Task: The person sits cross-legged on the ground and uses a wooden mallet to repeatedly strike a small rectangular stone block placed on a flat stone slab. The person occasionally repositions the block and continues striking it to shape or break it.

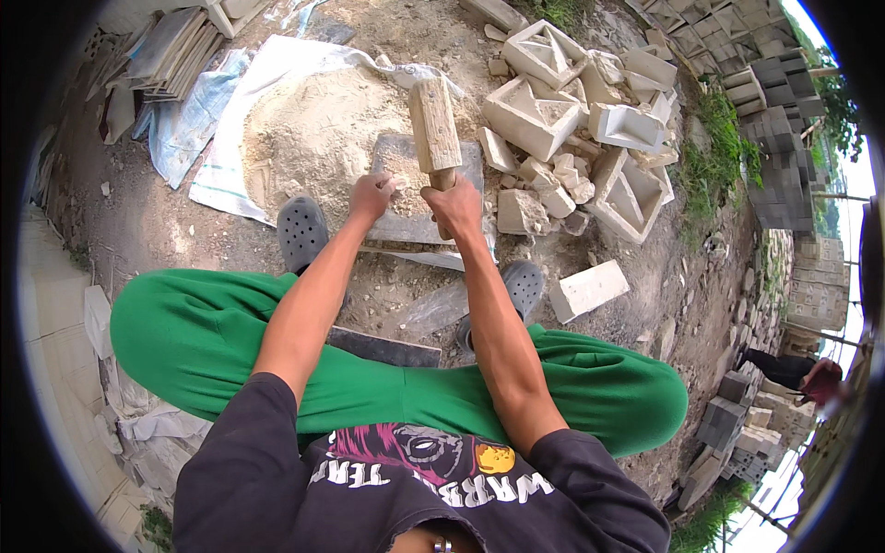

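Observation:
My right hand (454,208) is wrapped round the handle of a wooden mallet (434,127), whose thick block head points away from me. Beneath it lies a flat grey board (471,164) strewn with pale crumbs and powder. Over the board's left side is my left hand (371,197), its fingers curled closed; what they hold, if anything, is hidden. Beyond both hands a heap of pale sandy powder (309,115) spreads over a white woven sheet (214,177).
Pale moulded blocks (533,115) and broken chunks (558,184) are piled on the right. A single rectangular block (590,291) lies nearer me. Thin boards (173,55) are stacked at far left. My grey clogs (301,232) flank the board. Another person (784,370) is at far right.

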`<state>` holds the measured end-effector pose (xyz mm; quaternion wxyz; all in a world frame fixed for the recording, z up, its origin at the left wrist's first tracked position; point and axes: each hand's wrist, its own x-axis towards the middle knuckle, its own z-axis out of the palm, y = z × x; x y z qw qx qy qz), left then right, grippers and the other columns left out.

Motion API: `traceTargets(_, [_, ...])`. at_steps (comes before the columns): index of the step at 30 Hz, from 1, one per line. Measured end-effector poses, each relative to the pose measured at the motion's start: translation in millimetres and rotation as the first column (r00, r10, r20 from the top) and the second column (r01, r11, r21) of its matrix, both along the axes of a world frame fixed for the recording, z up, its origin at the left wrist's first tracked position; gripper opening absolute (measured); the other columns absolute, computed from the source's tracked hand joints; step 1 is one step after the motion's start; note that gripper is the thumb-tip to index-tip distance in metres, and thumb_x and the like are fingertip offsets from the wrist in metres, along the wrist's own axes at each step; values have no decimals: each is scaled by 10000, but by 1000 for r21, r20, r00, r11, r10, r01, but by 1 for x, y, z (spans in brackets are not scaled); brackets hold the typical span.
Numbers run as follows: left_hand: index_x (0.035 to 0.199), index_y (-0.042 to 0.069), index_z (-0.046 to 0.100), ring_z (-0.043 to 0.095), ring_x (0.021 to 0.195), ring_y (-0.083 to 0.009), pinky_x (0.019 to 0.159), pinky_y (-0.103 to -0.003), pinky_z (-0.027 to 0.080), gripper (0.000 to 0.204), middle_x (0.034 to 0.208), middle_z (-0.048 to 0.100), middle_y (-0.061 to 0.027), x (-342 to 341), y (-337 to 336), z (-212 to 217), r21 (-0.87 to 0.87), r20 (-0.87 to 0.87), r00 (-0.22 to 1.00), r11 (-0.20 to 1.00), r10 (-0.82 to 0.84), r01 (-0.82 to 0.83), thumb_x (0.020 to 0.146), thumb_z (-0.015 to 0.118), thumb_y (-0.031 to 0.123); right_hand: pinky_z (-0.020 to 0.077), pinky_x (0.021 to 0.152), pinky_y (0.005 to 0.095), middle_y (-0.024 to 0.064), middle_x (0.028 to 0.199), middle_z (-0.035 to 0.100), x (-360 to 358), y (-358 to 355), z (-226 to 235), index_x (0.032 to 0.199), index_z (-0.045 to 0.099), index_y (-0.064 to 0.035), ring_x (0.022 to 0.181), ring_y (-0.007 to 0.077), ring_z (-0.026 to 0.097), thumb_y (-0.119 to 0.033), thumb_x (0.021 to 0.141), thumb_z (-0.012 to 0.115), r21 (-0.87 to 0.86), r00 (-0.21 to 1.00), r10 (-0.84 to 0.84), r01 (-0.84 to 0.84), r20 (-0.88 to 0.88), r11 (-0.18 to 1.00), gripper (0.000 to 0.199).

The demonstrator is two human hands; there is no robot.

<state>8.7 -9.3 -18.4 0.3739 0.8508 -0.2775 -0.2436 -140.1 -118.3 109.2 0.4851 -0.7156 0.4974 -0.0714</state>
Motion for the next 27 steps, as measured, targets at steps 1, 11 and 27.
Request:
traceTargets(1, [1146,79,737,709,928,-330,822,-406,537,328,998,740,-179,1,0,0,16,28,999,1000,-16,16,884,698,274,531,627,399,172,682,691,2,0,1,882,687,4,622,289,684,-283,723,706,-54,998,-6,9,63,998,328])
traceTargets(11, [1195,61,702,704,977,-322,839,-404,537,373,1050,733,-173,-3,-4,1,23,90,995,999,42,-44,874,716,249,565,651,399,191,709,700,-14,1,-50,850,701,59,660,278,724,-254,707,695,118,955,147,-120,-258,986,345])
traceTargets(27, [1104,38,735,711,957,-328,827,-401,539,318,1012,742,-171,-5,-2,11,46,52,995,995,81,-83,861,730,243,565,615,372,160,689,688,-15,-2,-54,888,693,36,601,245,695,-255,729,709,66,932,176,-164,-317,984,332])
